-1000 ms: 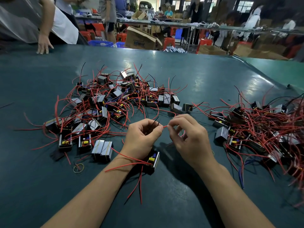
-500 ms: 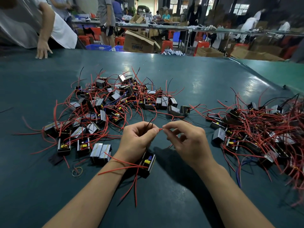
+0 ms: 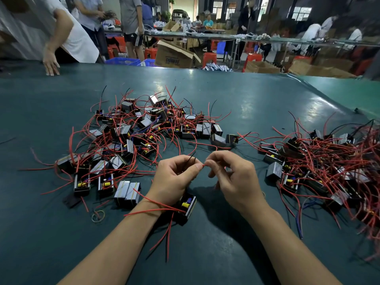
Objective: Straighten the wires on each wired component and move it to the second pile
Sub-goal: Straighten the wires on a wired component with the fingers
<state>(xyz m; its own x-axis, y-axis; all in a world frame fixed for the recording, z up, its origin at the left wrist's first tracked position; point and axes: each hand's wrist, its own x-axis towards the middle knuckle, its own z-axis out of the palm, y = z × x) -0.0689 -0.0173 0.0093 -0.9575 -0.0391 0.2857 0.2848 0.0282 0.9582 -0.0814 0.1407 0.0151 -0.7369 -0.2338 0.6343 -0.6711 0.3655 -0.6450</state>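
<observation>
Left hand (image 3: 174,179): fingers curled in, thumb and forefinger pinched on the thin red insulated wire (image 3: 203,165), with a black wire tip sticking up out of the fist. Right hand (image 3: 232,177): thumb and forefinger pinched on the same red wire just beside the left fingertips; the other fingers loosely curled. The short visible span of wire between the two pinches runs left–right.

The small black box-shaped wired component with a yellow part inside (image 3: 186,206) sits under the left wrist, near the near edge of the dark green matte tabletop (image 3: 226,95), its long axis tilted towards the far right. Its red leads cross the left wrist and trail towards the near edge.

Left-side tangled pile of black and silver components with curved red wires (image 3: 133,136): mid-tabletop, left of the hands. Right-side denser pile of the same components (image 3: 329,165): by the right edge. A tan rubber band ring (image 3: 98,216) lies flat left of the left forearm.
</observation>
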